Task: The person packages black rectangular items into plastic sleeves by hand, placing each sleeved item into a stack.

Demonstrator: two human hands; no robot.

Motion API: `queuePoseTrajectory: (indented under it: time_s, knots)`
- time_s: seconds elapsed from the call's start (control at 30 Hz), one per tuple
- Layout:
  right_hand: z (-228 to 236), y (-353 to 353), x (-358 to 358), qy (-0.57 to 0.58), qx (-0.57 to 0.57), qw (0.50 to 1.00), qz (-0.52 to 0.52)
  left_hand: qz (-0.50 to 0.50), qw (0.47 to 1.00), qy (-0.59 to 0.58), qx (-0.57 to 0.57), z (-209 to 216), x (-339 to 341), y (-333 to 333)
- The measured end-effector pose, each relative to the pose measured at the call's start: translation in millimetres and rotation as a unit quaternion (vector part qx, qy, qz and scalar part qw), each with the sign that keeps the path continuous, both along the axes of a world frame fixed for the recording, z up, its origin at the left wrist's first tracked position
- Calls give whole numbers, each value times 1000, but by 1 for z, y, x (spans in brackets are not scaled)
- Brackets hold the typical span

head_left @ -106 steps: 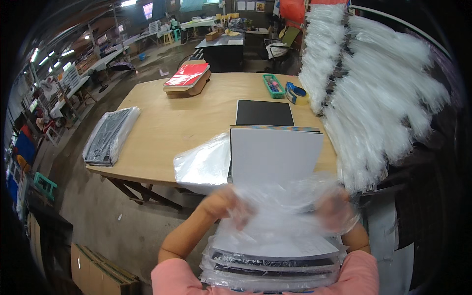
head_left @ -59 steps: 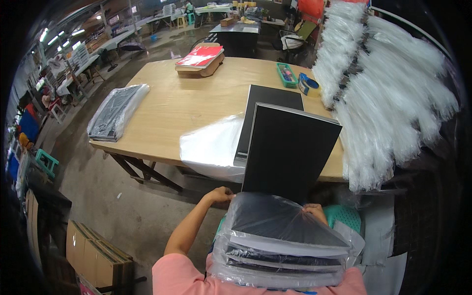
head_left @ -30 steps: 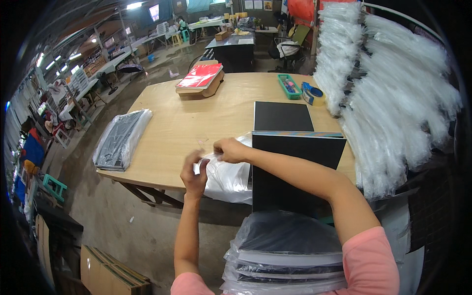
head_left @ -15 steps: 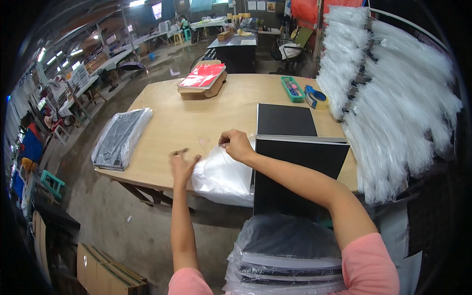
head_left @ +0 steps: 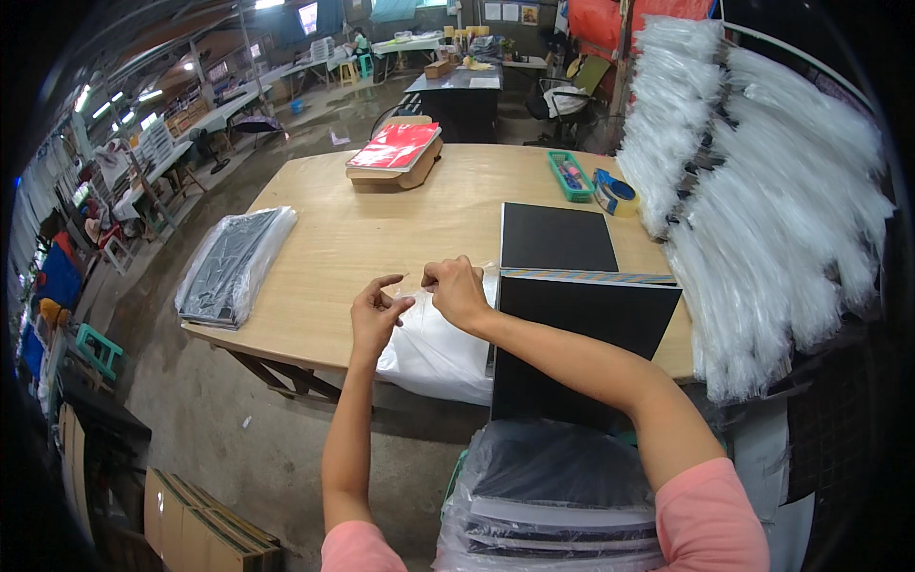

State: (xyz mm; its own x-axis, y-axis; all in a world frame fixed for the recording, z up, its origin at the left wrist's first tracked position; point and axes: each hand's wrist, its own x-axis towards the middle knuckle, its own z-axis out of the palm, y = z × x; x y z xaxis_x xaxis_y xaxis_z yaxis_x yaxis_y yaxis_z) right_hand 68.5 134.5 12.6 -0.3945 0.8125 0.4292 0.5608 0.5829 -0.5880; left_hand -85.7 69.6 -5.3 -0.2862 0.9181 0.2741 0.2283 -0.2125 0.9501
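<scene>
A clear plastic bag (head_left: pixel 438 348) lies over the table's near edge, its upper end reaching my hands. My right hand (head_left: pixel 459 294) is closed, pinching the bag's upper edge. Just left of it, my left hand (head_left: pixel 377 315) holds its thumb and forefinger apart beside that edge, with nothing plainly between them. Right of the bag, under my right forearm, is a large flat black panel (head_left: pixel 581 329) with a pale edge. Behind it a smaller black sheet or cover (head_left: pixel 558 236) lies on the table.
On the wooden table (head_left: pixel 324 219) lie a plastic-wrapped black stack (head_left: pixel 233 267), a red-topped stack (head_left: pixel 396 148), a green basket (head_left: pixel 570 176) and tape rolls (head_left: pixel 615 194). Clear plastic bags (head_left: pixel 762 219) hang at right. Another wrapped stack (head_left: pixel 558 496) sits close below me; cardboard (head_left: pixel 205 524) stands lower left.
My left hand has moved right and up, closer to my right hand. My right hand stays pinched on the bag's edge, almost in place.
</scene>
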Motion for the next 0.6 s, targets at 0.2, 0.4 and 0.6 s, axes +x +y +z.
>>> queuePoseTrajectory:
  time_s: [0.2, 0.4, 0.6]
  knots:
    - [8, -5, 2, -30, 28, 999, -35, 76, 981, 176, -33, -23, -8, 10]
    - [-18, -10, -2, 22, 74, 996, -42, -171, 842, -406, -310, -25, 28, -5]
    - [29, -48, 45, -214, -459, 660, 555, -695, 666, 200, -183, 56, 3, -67]
